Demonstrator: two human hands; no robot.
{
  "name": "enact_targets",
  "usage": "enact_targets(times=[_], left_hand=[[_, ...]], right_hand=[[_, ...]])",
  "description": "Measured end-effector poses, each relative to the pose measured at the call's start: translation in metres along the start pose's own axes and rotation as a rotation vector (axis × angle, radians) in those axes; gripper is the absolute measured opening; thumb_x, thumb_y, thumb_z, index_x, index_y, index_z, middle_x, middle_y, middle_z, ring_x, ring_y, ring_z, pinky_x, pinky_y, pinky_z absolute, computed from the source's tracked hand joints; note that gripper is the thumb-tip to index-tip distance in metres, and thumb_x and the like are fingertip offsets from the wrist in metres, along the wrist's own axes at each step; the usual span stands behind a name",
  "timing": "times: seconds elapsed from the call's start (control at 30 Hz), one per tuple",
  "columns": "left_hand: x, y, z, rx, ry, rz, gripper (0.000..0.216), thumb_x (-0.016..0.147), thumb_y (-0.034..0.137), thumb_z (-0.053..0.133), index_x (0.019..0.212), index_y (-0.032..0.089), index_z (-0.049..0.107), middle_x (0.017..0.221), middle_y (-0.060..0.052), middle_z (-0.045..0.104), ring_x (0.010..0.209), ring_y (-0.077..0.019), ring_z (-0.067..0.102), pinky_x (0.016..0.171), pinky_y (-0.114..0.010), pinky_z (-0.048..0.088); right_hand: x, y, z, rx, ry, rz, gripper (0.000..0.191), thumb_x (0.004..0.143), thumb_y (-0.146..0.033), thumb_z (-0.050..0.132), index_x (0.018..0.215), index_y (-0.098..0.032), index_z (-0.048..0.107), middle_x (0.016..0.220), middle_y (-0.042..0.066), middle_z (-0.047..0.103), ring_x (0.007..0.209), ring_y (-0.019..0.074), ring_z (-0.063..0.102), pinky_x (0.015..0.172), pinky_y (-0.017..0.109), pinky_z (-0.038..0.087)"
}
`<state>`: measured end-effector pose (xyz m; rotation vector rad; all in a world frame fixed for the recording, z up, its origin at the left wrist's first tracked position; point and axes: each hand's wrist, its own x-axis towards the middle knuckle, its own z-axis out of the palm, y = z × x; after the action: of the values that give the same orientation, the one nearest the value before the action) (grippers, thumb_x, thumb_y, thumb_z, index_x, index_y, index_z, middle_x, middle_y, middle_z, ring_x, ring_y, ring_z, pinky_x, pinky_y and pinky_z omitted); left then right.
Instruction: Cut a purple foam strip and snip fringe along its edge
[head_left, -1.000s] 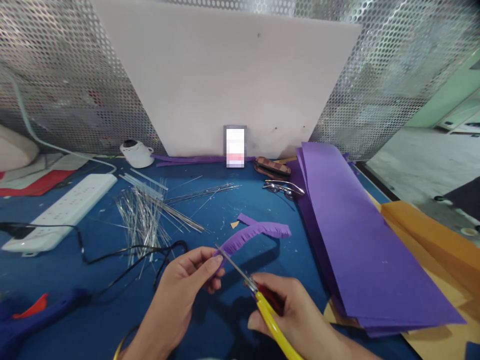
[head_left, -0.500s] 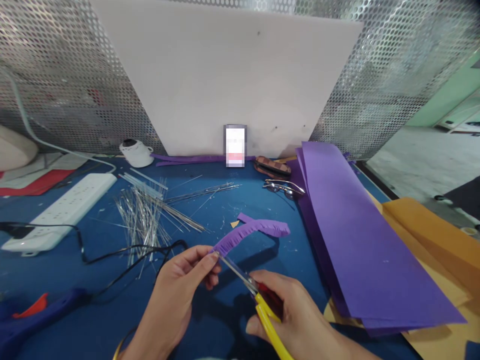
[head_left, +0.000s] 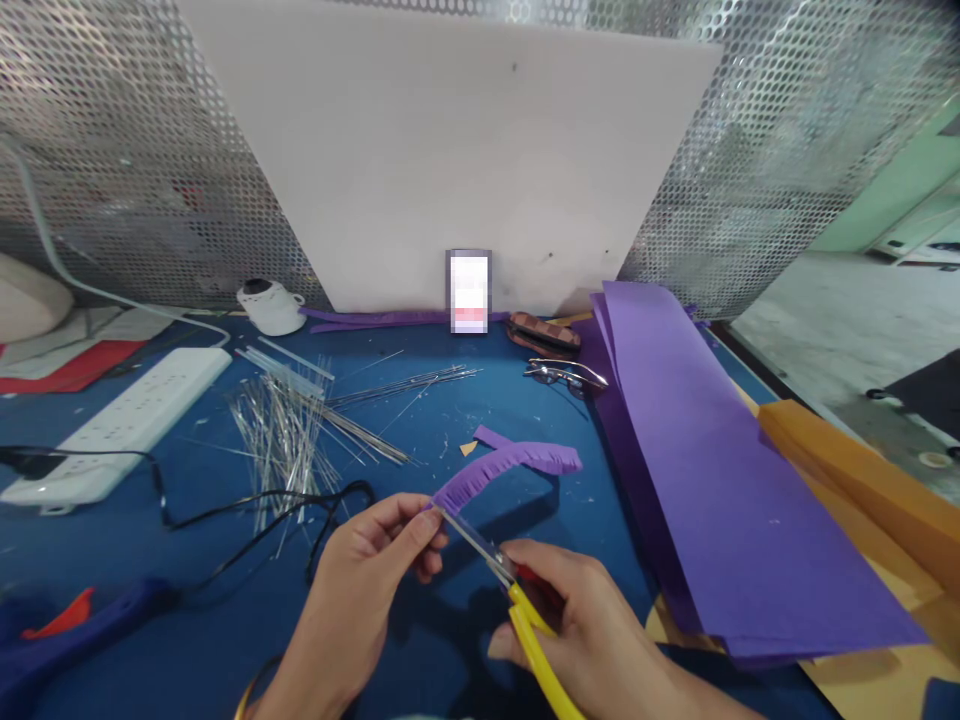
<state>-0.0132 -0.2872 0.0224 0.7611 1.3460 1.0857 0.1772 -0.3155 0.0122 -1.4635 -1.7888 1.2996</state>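
A fringed purple paper strip [head_left: 495,470] arches over the blue table, its near end pinched between the thumb and fingers of my left hand [head_left: 382,560]. My right hand [head_left: 589,615] is wrapped round the yellow handles of a pair of scissors [head_left: 534,640]. The blades reach up and left to the strip's end, right beside my left thumb; whether they touch the paper I cannot tell. Behind the arch lies another purple strip [head_left: 491,436], partly covered by it, with a small tan paper scrap [head_left: 469,448] nearby.
Purple sheets [head_left: 720,460] lie over tan paper [head_left: 870,500] at the right. Thin wires [head_left: 289,440] spread left of centre, near a white power strip [head_left: 142,420] and a blue glue gun [head_left: 97,635]. Glasses [head_left: 566,375], a pouch [head_left: 544,335] and a phone [head_left: 469,292] stand farther back.
The strip and my left hand have shifted very slightly to the right. The scissors stay at about the same place, blades still at the strip's held end.
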Motion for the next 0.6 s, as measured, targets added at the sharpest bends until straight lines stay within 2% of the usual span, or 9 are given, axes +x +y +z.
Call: enact_targets(times=[0.6], left_hand=[[-0.0004,0.0022,0.0011,-0.003,0.029,-0.004,0.023,0.061,0.035,0.082,0.067,0.016,0.071,0.056,0.0,0.066,0.048,-0.0111,0.055,0.048,-0.021,0.043]], right_hand=[[0.0002,0.0018,0.001,0.015,0.001,-0.019,0.024,0.074,-0.034,0.078,0.074,-0.02,0.059,0.064,-0.007,0.043,0.06,0.0111,0.034,0.052,0.022,0.028]])
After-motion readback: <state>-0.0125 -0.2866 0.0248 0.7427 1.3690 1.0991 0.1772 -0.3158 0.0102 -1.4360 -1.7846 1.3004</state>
